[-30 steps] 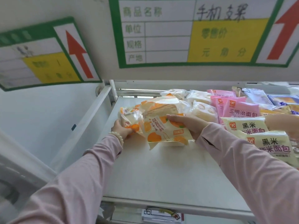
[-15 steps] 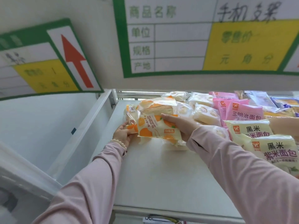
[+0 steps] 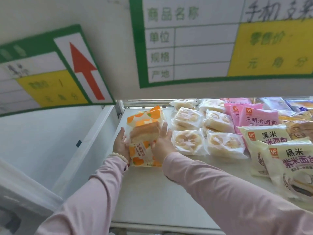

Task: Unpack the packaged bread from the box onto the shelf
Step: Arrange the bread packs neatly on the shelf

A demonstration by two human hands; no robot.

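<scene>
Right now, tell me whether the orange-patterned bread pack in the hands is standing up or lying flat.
Lying flat: the orange-patterned bread pack rests on the shelf, printed face up.

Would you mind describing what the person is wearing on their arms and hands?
Both arms are covered by long, pale pink sleeves of smooth fabric, the left sleeve and the right sleeve, reaching the wrists. The left wrist carries a bracelet of round, cream-coloured beads. The left hand and right hand are bare, without gloves; no rings are visible.

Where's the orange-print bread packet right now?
In the head view the orange-print bread packet sits at the left end of the shelf, held between the left hand and right hand, left of the clear-wrapped rolls.
</scene>
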